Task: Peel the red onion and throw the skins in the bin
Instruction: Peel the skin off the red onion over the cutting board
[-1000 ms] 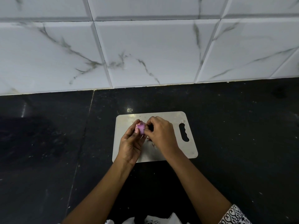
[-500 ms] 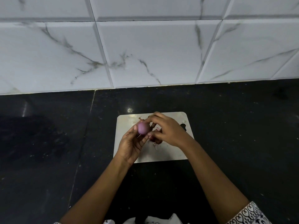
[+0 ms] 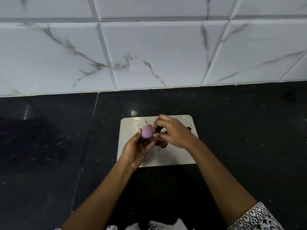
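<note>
— Where was the red onion [image 3: 147, 132]?

— Off the surface, held above the left half of the cutting board [image 3: 179, 156], nearer its far edge than its near one. It looked smooth and pale purple, with a thin pinkish wisp sticking up from its top.

— Which hand had it?

— The left hand [image 3: 137, 146], palm turned upward, cradled it with thumb and fingertips wrapped round its lower part. The right hand [image 3: 174, 131] came in from the other side, fingers curled, with the tips nipping at the onion's right flank. Whether a strip of skin lay between those tips, I couldn't tell.

— And the skins [image 3: 162, 143]?

— Dark reddish scraps lay on the board near its middle, just under the hands and partly hidden by them.

— What about the board itself?

— Pale, rounded at the corners, flat on the black worktop [image 3: 49, 146], roughly midway between the front edge and the back edge, where the white marbled wall tiles [image 3: 149, 55] began. The right arm covered most of its handle slot. A patterned black-and-white sleeve [image 3: 255, 216] showed on that arm.
</note>
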Motion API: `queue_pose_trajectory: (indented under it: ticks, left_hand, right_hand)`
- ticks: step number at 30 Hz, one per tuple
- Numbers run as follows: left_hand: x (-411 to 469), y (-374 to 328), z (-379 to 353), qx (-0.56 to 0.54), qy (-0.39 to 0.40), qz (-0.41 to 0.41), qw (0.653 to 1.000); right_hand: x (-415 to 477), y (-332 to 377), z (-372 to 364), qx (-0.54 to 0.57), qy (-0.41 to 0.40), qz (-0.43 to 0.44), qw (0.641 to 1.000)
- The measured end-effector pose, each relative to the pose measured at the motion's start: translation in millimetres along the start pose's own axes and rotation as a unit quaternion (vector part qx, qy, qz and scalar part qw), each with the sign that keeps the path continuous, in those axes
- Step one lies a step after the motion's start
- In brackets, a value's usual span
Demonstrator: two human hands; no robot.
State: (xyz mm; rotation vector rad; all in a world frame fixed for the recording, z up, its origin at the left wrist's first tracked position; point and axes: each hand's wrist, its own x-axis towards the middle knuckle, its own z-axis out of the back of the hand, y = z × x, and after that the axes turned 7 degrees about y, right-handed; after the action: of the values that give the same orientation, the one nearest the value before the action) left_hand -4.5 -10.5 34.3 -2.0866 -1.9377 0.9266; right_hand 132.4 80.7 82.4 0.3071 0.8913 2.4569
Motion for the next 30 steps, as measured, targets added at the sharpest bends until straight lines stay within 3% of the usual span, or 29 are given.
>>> queue_pose_trajectory:
  ticks: [17,22,24,28,30]
  left_hand:
    - [3,4,10,-0.064,0.053,0.014,0.996]
    - [3,4,17,-0.032,0.064,-0.012,0.997]
    - [3,3,18,-0.002,0.07,-0.035,0.997]
    - [2,2,19,0.042,0.078,-0.069,0.994]
    - [2,2,21,0.052,0.078,-0.077,0.993]
  right_hand:
    - [-9,-4,-5,0.066,-0.193,-0.038,0.978]
    - [-12,-10,-3,0.06,-0.251,-0.068,0.964]
    - [-15,-14,-5,0.055,-0.234,-0.097,0.966]
    - [-19,-21,-20,-0.006,-0.04,-0.181,0.983]
    - [-20,-20,-22,-0.003,-0.047,-0.182,0.982]
